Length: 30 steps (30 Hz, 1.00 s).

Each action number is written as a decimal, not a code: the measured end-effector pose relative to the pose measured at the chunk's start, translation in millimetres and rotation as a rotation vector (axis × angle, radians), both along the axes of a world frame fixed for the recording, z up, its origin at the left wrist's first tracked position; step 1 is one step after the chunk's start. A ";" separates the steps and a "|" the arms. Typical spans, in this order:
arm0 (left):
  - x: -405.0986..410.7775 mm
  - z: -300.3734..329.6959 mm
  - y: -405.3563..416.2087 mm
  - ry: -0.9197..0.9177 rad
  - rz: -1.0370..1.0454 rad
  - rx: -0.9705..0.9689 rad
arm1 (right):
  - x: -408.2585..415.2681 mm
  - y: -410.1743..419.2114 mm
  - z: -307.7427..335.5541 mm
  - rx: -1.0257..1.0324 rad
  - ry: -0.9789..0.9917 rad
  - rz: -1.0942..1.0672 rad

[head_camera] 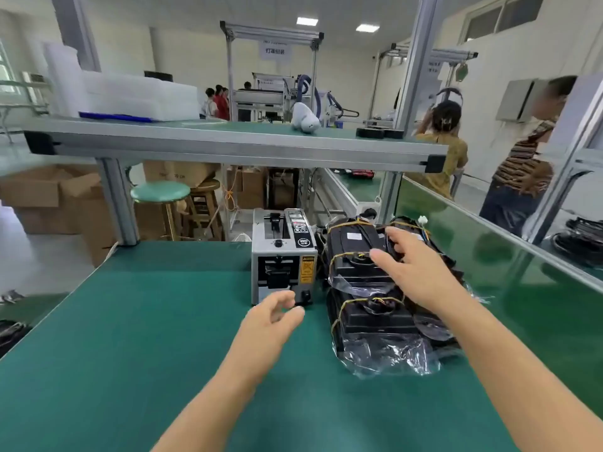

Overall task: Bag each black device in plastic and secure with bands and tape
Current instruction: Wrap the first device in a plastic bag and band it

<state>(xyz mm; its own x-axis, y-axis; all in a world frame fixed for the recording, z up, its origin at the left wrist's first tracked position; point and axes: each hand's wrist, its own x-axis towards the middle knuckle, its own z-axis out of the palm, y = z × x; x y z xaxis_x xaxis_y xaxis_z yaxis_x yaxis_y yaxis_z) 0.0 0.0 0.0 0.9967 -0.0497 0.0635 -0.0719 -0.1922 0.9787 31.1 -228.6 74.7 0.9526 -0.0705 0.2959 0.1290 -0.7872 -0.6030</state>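
Room: factory floor with aluminium-framed workstations, cardboard boxes and stools under the upper shelf (228, 148), several people standing further back.
Surface: green bench mat (146, 337), with an aluminium-edged green belt running along its right edge.
Tape dispenser (283, 256): grey automatic unit at the far edge of the bench, outlet facing the person, probably so cut strips can be taken without reaching round it.
Black devices (365, 269): a pile just right of the dispenser, toward the far right corner of the bench; stacked close together, seemingly as finished work kept within arm's reach.
Nearest device (375, 321): lies at the front of the pile in clear plastic, yellow rubber bands (336, 318) around it, loose bag end (388, 357) spilling toward the person.
Device behind it: also bagged and banded, with yellow wiring showing at its top.
Left hand (270, 318): above the mat just in front of the dispenser, fingers loosely curled and thumb apart, holding nothing; it looks placed to take tape from the outlet.
Right hand (408, 265): stretched over the pile, fingers straight and spread, gripping nothing; whether the fingertips touch the plastic I cannot tell.
Stage: judging from the bands already on, these units appear to await taping, or a fresh device is about to be picked.
Risk: slippery bags on a stack may slide when one is pulled out.
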 end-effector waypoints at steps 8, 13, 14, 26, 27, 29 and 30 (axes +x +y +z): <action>112.2 8.4 -76.4 0.380 -0.063 -0.216 | 95.1 -3.5 -32.4 0.117 0.221 -0.225; 141.1 8.6 -109.7 0.402 -0.050 -0.348 | 114.9 -2.7 -47.7 0.056 0.209 -0.304; 144.4 6.3 -114.1 0.395 -0.017 -0.383 | 115.0 -2.7 -49.5 0.054 0.226 -0.300; 72.3 53.3 -38.6 -0.224 -0.010 -0.323 | 40.9 11.6 -12.8 0.762 -0.087 0.049; 64.0 57.6 -21.3 -0.267 -0.035 -0.252 | 36.8 13.4 -8.4 0.783 -0.078 0.107; 50.4 66.7 15.1 -0.294 -0.110 -0.121 | 29.8 17.8 -0.9 0.779 -0.046 0.211; 45.4 71.3 33.6 -0.267 -0.149 -0.083 | 25.2 21.7 3.1 0.760 -0.022 0.267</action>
<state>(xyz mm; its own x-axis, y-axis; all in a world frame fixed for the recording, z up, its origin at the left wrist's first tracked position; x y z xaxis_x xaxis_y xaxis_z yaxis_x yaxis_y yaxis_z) 45.4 33.6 71.3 0.9266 -0.1772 0.3318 -0.3497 -0.0807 0.9334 56.3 -206.9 77.8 0.9602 -0.0307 0.2775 0.2730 -0.1039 -0.9564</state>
